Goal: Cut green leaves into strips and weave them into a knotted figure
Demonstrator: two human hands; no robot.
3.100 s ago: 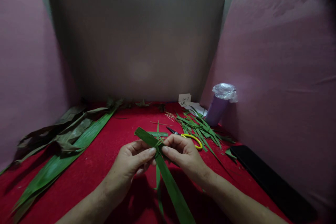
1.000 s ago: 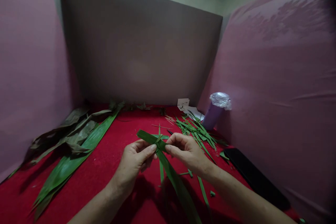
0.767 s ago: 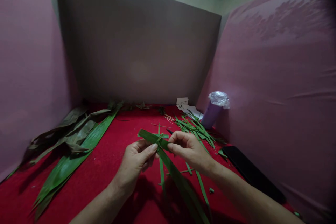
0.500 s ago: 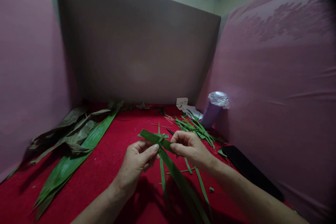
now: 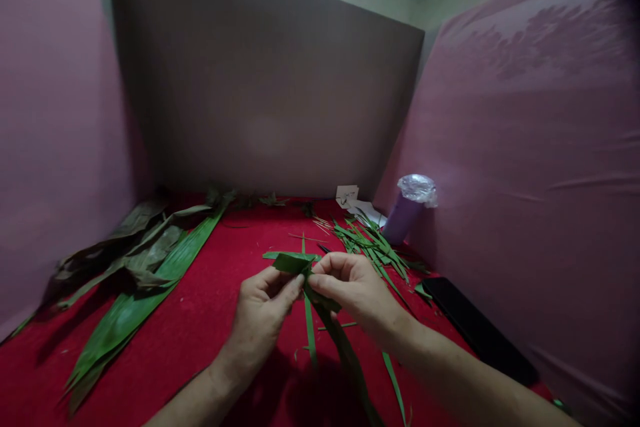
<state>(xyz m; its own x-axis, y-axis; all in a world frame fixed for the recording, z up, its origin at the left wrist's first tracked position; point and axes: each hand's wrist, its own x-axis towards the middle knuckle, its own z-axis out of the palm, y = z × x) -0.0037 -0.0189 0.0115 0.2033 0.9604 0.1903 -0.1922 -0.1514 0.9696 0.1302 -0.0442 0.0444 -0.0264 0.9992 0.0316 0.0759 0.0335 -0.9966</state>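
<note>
Above the red cloth, my left hand [image 5: 265, 310] pinches a folded green leaf strip [image 5: 291, 263] between thumb and fingers. My right hand [image 5: 353, 287] is closed at the same spot, its thumb and fingertips on the folded part just right of my left thumb. From the fold, a long tail of the strip hangs down toward me between my forearms. Under and behind my hands, narrow cut leaf strips [image 5: 309, 330] lie on the cloth. My fingers hide most of the fold.
A large green leaf [image 5: 120, 327] and dried leaves [image 5: 145, 260] lie at left. Cut strips [image 5: 370, 240] are heaped at right, beside a purple cup [image 5: 401, 219] with a clear plastic cover. A black flat object [image 5: 480, 327] rests by the pink right side. White paper [image 5: 347, 195] stands at back.
My right hand has moved left, close against my left thumb. The crossing piece of leaf has bent and turned, and the hanging tail has twisted.
</note>
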